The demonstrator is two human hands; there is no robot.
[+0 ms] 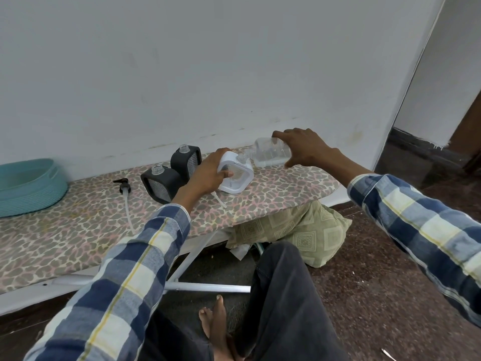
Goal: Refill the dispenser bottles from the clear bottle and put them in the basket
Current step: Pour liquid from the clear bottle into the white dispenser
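Left hand (208, 175) steadies a square white dispenser bottle (235, 175). Right hand (303, 148) grips a tipped clear plastic bottle (270, 152) at its neck. Overtilting could spill liquid.

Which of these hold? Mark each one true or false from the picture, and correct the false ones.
1. The right hand tips the clear bottle toward the neck of the white dispenser bottle. True.
2. The left hand rests in the basket. False: it holds the white dispenser bottle on the ironing board.
3. Both black dispenser bottles stand with their pumps off. True: their necks are open.
4. The teal basket already holds a bottle. False: no bottle shows in it.
5. A black pump head with its tube lies on the board between the basket and the black bottles. True.
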